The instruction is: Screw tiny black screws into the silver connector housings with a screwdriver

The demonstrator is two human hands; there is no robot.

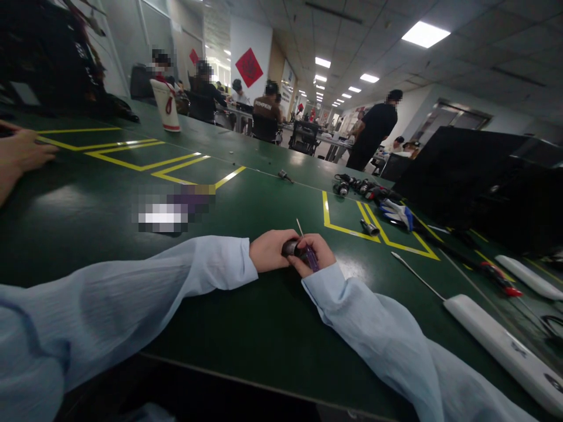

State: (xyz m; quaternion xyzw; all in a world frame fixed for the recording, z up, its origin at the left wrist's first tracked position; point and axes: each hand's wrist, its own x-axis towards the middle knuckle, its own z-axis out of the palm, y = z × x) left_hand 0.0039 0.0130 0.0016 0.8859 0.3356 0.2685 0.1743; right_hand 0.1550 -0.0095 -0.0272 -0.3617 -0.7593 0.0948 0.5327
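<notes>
Both of my hands meet above the green table point(246, 328), near its front edge. Fingers of my left hand point(269, 249) wrap round a dark cylindrical part point(290, 248), whose round end faces me. In my right hand point(323, 251) is a small screwdriver point(311, 258) with a purple handle, held in curled fingers. Its thin metal shaft points up and away from me, clear of the part. The right thumb and fingertips lie against the cylinder's right side. How far they grip it is hidden.
A co-worker's hand point(29, 153) rests at the left. A white cup point(166, 105) stands behind yellow tape outlines. Rightward lie a metal cylinder point(369, 227), a blue-white glove point(398, 214), dark parts point(352, 185), a red-black tool point(500, 279) and a long white device point(501, 346) with a metal rod.
</notes>
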